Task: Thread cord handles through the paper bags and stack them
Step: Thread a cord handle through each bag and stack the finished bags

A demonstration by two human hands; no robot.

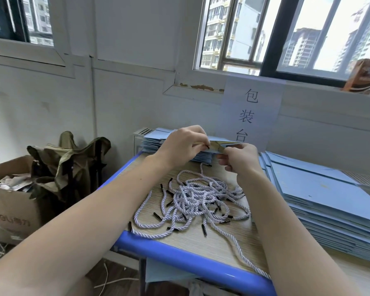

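Many cords point(192, 199) lie tangled and unused on the table point(179, 256) between two stacks of flat blue bags point(320, 193), so most work seems left, while the left hand point(181, 146) and right hand point(240, 157) pinch one raised bag point(217, 147), apparently mid-threading.

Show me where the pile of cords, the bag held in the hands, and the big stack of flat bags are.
pile of cords point(198, 199), head view, middle of the tangle.
held bag point(217, 146), head view, edge between the hands.
stack of flat bags point(320, 189), head view, top sheet.
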